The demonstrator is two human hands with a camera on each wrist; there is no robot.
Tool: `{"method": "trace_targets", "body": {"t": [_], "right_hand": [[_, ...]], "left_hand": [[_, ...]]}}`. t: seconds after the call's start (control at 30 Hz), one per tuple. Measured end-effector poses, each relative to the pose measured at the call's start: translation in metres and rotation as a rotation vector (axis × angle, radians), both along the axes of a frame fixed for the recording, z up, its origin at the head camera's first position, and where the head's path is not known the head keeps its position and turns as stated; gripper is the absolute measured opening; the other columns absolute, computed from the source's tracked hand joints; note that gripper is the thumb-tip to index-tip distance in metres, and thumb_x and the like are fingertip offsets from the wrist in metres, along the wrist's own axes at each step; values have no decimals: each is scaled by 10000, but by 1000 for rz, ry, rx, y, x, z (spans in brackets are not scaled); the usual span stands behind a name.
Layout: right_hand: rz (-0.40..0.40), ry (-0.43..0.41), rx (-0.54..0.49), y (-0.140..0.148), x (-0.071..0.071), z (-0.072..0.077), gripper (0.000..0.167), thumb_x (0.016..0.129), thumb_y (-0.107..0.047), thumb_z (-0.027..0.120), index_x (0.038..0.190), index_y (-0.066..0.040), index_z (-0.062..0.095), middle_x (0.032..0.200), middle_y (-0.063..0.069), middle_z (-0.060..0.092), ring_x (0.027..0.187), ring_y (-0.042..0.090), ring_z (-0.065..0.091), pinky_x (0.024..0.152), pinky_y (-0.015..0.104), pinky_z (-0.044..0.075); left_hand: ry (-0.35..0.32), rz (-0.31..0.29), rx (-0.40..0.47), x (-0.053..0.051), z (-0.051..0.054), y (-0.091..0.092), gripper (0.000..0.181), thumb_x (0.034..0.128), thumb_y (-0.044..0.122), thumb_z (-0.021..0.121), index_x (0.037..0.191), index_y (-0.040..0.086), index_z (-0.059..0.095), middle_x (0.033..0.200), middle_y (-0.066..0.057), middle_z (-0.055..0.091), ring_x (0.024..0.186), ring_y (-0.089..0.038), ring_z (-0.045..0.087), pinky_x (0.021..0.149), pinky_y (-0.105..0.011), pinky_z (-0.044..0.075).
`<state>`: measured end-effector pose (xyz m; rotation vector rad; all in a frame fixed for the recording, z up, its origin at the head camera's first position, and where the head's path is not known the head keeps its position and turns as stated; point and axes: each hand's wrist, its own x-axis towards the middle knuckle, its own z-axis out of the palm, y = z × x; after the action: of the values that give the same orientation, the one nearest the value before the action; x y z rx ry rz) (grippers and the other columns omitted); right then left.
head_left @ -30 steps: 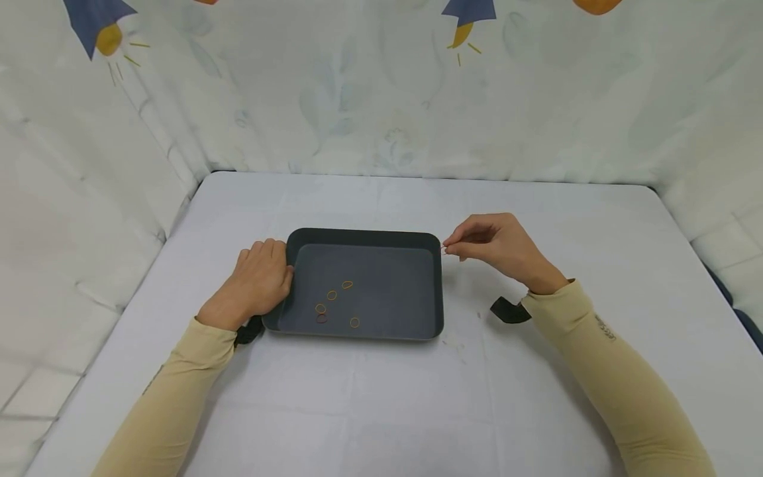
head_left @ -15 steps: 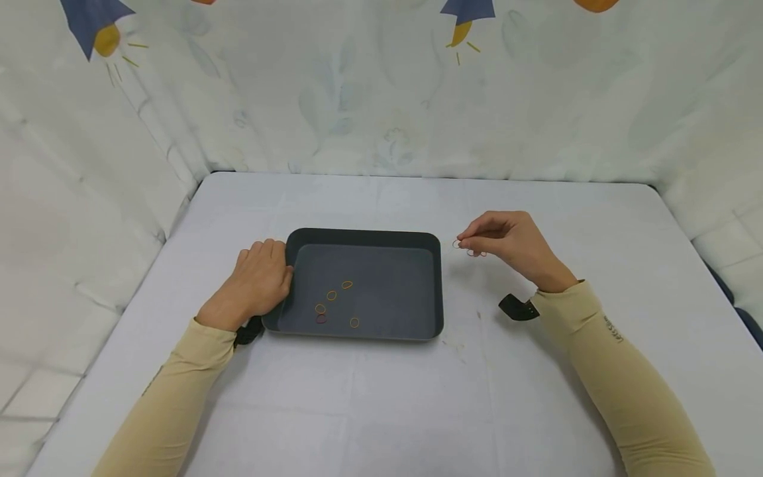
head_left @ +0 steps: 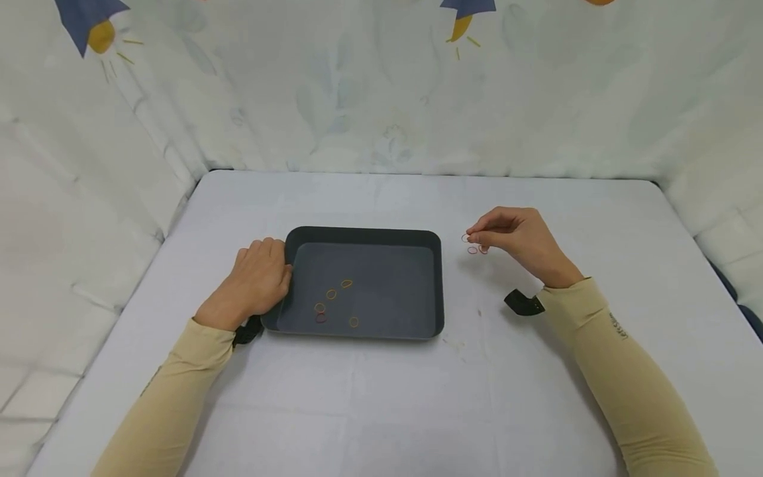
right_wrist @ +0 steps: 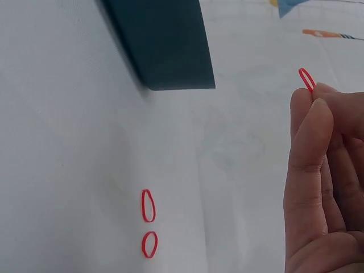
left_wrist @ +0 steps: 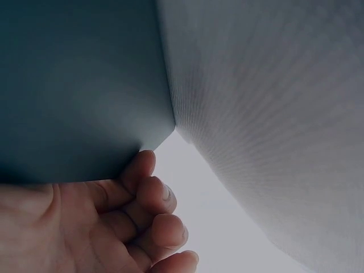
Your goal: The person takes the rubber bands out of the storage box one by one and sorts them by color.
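"What have you got?"

"My right hand (head_left: 524, 240) pinches a red band (right_wrist: 310, 78) above the bench (head_left: 381, 404), to the right of the tray (head_left: 393, 288); two red bands (right_wrist: 153, 209) lie below it. My left hand (head_left: 253, 281) grips the tray's left end."

"Which step is this?"

"Handling red bands singly, I judge; next calls for a light, precise release."

"And around you?"

"White bench, faintly creased; a pale printed curtain (head_left: 381, 86) behind."

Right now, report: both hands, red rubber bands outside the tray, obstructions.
Left hand holding dark gray tray. Right hand pinching one red rubber band, raised. Two more red bands on white tablecloth. No obstruction visible.
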<state>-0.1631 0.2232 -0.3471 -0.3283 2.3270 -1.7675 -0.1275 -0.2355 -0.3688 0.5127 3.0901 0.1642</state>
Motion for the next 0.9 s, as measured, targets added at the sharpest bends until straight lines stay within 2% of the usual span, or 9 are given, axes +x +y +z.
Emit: {"method": "trace_targets", "body": {"t": [0.3, 0.47, 0.6, 0.9], "right_hand": [[-11, -7, 14, 4, -6, -8, 312, 897, -247, 824, 1079, -13, 728, 1046, 17, 808, 874, 285, 722, 853, 339, 585], [-30, -17, 42, 5, -8, -11, 311, 899, -268, 822, 1084, -34, 733, 1036, -2, 808, 869, 256, 727, 849, 307, 582], [-48, -27, 68, 7, -10, -13, 323, 888, -297, 832, 1087, -58, 743, 1029, -18, 806, 852, 233, 718, 862, 330, 579], [-72, -61, 75, 13, -14, -20, 354, 881, -302, 839, 1105, -48, 738, 1029, -44, 806, 851, 203, 704, 843, 314, 569]], "left_hand": [[-31, 7, -7, 1, 4, -3, 216, 1040, 155, 467, 1056, -61, 471, 914, -171, 470, 858, -361, 456, 721, -426, 313], [-35, 8, -4, 2, 4, -5, 217, 1040, 153, 464, 1061, -64, 468, 917, -175, 468, 861, -363, 452, 722, -425, 308], [-35, 6, -4, 3, 5, -7, 224, 1037, 153, 456, 1064, -69, 463, 922, -183, 469, 858, -365, 450, 721, -428, 309], [-27, -3, -3, 4, 5, -10, 208, 1034, 153, 450, 1041, -55, 454, 915, -181, 465, 855, -365, 451, 714, -428, 307]]}}
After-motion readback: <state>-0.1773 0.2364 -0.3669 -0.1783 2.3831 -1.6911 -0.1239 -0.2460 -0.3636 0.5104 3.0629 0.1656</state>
